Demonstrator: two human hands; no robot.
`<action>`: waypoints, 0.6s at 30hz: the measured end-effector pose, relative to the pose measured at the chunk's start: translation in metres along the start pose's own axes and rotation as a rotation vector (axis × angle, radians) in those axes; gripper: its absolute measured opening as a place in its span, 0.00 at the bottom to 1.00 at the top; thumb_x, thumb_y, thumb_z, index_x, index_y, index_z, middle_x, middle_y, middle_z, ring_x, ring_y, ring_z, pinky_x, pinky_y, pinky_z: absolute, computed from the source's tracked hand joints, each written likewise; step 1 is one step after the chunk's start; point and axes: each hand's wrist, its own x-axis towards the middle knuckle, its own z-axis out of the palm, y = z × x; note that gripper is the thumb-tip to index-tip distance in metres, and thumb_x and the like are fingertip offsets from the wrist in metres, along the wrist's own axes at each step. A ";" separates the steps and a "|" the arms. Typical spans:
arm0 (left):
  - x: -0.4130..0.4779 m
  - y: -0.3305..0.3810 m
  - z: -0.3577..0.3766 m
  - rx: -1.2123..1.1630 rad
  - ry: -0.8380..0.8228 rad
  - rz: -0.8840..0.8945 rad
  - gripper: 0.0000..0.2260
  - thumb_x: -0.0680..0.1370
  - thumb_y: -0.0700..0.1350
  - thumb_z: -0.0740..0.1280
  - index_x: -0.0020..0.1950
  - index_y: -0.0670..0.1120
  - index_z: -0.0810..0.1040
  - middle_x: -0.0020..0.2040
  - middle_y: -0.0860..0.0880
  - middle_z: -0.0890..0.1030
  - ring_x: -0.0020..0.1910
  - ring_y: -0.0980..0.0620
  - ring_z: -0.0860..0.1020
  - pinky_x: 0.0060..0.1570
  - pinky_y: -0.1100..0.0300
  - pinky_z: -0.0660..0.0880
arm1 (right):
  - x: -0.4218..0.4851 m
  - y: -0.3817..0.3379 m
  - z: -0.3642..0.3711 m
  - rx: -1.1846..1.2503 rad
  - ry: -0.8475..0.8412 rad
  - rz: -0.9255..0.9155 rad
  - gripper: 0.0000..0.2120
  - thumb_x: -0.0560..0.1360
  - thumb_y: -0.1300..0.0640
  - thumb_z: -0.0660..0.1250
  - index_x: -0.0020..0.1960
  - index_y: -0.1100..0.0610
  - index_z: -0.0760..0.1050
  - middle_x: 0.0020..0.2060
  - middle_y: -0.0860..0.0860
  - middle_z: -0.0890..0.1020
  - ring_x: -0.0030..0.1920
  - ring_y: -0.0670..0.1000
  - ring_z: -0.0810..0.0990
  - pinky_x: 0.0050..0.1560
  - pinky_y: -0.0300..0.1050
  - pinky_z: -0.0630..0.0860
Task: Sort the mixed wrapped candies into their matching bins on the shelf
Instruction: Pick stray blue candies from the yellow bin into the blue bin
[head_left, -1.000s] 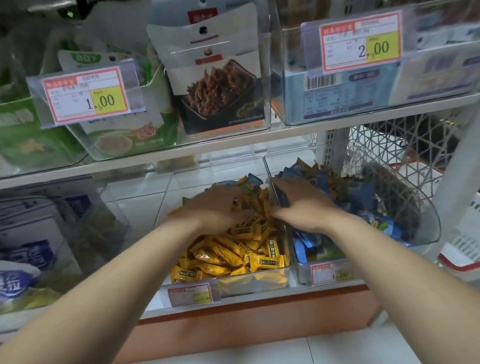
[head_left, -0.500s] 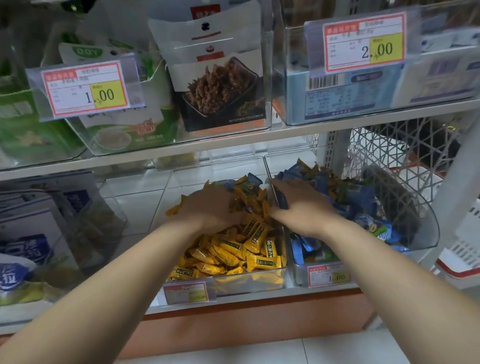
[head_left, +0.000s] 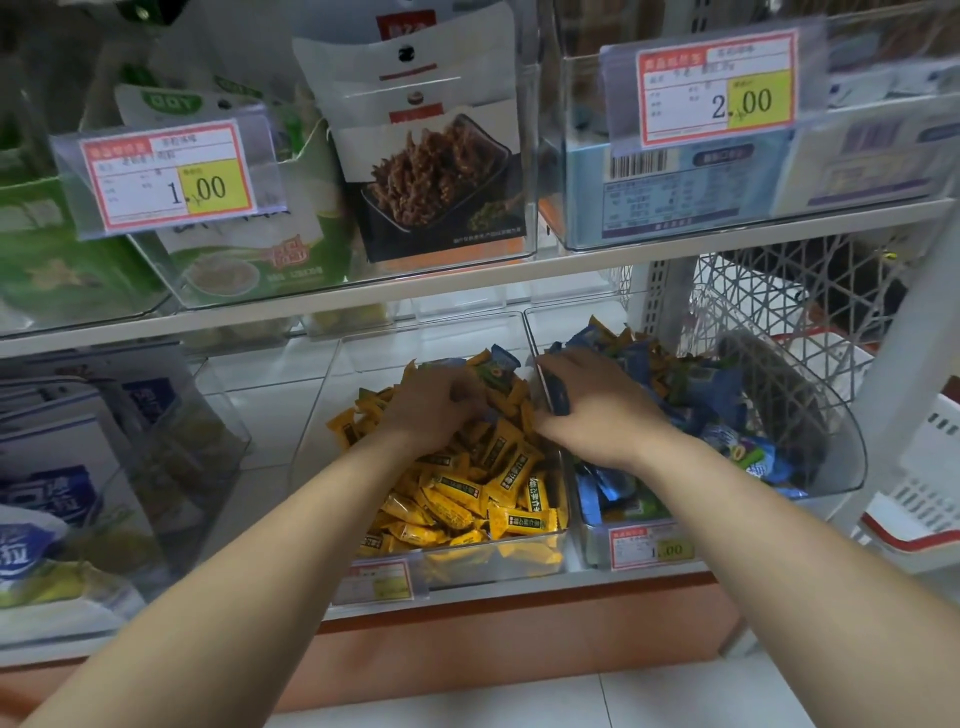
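Head view: both my hands at the yellow-candy bin (head_left: 374, 358), mid-sort.
My left hand (head_left: 436, 410) lies inside this bin, fingers now curled down into the yellow candies (head_left: 467, 493), where a second ago it lay flatter on the pile; whether it has closed on any I cannot tell. My right hand (head_left: 592, 410) stays over the bin's right wall, clamped on a dark blue candy (head_left: 555, 397). A blue-ended stray (head_left: 500, 359) lies at the bin's back; the blue-candy bin (head_left: 831, 467) touches its right side. I judge picking-out begun, transfer pending.
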 end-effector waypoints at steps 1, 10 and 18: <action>-0.004 0.002 -0.005 -0.053 0.068 -0.017 0.08 0.77 0.45 0.70 0.40 0.56 0.79 0.40 0.62 0.77 0.41 0.65 0.74 0.39 0.71 0.68 | -0.001 -0.003 -0.002 -0.017 0.055 -0.030 0.33 0.73 0.41 0.66 0.76 0.47 0.64 0.74 0.48 0.66 0.74 0.55 0.61 0.70 0.53 0.65; -0.024 0.040 -0.028 -0.777 0.136 -0.151 0.04 0.80 0.42 0.68 0.45 0.46 0.78 0.44 0.45 0.84 0.39 0.47 0.85 0.34 0.59 0.80 | -0.003 -0.032 -0.008 0.590 0.137 -0.030 0.07 0.77 0.49 0.71 0.53 0.44 0.76 0.46 0.44 0.83 0.47 0.46 0.81 0.44 0.42 0.76; 0.003 0.000 -0.017 0.179 0.054 -0.044 0.11 0.82 0.53 0.60 0.60 0.51 0.77 0.54 0.49 0.81 0.52 0.48 0.79 0.52 0.49 0.77 | -0.022 0.033 -0.032 -0.149 0.402 0.219 0.10 0.80 0.51 0.65 0.59 0.49 0.78 0.59 0.51 0.75 0.53 0.58 0.79 0.41 0.46 0.73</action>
